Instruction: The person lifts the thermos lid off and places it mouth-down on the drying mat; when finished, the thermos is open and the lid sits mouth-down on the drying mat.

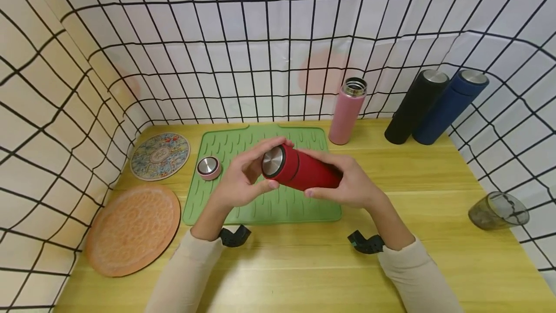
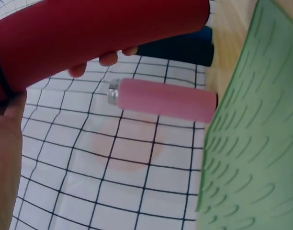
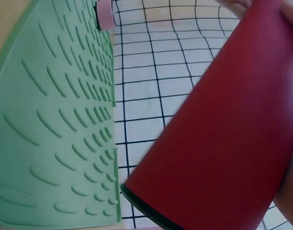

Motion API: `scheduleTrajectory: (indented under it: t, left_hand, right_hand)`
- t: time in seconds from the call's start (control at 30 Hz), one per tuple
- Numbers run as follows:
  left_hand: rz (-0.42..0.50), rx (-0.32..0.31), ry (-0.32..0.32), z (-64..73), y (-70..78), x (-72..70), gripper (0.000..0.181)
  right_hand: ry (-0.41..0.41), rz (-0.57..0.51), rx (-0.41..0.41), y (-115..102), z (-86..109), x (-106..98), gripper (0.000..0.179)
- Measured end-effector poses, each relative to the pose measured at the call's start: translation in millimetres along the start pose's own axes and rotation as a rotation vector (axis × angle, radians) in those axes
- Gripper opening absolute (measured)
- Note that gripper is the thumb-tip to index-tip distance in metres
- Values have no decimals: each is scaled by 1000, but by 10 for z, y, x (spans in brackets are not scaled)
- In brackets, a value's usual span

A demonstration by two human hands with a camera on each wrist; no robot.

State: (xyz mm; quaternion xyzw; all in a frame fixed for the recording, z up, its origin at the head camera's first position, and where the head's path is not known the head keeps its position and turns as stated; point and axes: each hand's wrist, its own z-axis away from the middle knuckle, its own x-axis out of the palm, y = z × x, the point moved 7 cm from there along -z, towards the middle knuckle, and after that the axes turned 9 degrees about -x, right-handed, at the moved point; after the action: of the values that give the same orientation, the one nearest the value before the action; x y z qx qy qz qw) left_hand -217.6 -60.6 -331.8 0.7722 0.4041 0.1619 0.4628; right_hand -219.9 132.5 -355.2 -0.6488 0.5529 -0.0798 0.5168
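A red thermos bottle (image 1: 310, 172) with a silver-topped lid (image 1: 273, 161) is held tilted above the green mat (image 1: 260, 211), its lid end toward the left. My left hand (image 1: 239, 177) grips it around the lid end, thumb below and fingers over the top. Around the bottle's body my right hand (image 1: 349, 180) is curled, its thumb along the near side. In the right wrist view the red thermos bottle (image 3: 218, 129) shows its dark base rim. On the mat's left part sits a small pink lid (image 1: 209, 168) with a silver top.
Behind the mat's right corner stands a lidless pink thermos (image 1: 345, 115). A black thermos (image 1: 414, 107) and a blue thermos (image 1: 449, 107) stand at the back right, near a smoky glass (image 1: 495, 211). Left are a patterned round coaster (image 1: 159, 156) and an orange round mat (image 1: 134, 228).
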Motion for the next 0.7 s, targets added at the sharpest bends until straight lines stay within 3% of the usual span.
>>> scheduleTrajectory:
  t: [0.07, 0.13, 0.27, 0.33, 0.4, 0.57, 0.63, 0.7]
  left_hand:
    - [6, -25, 65, -12, -44, -20, 79]
    - [-6, -70, 168, -19, -107, -53, 81]
    - [-49, -236, 407, 8, -280, -120, 72]
    - [-54, -281, 444, 19, -323, -125, 69]
    - [-28, -250, 384, 3, -297, -98, 70]
    - [68, -52, 78, -28, -69, 32, 76]
    - [102, -13, 13, -26, -7, 58, 76]
    - [128, -5, -4, -27, 12, 56, 76]
  right_hand:
    - [43, 68, -11, -25, -6, -16, 78]
    - [98, 187, -52, -66, -24, -28, 79]
    - [221, 507, -124, -146, -58, -44, 78]
    - [238, 540, -123, -144, -58, -61, 77]
    - [207, 447, -80, -98, -36, -83, 78]
    - [83, 87, 12, -14, 24, -107, 77]
    - [43, 3, 11, -21, 29, -103, 77]
    - [20, -43, 10, -32, 31, -101, 77]
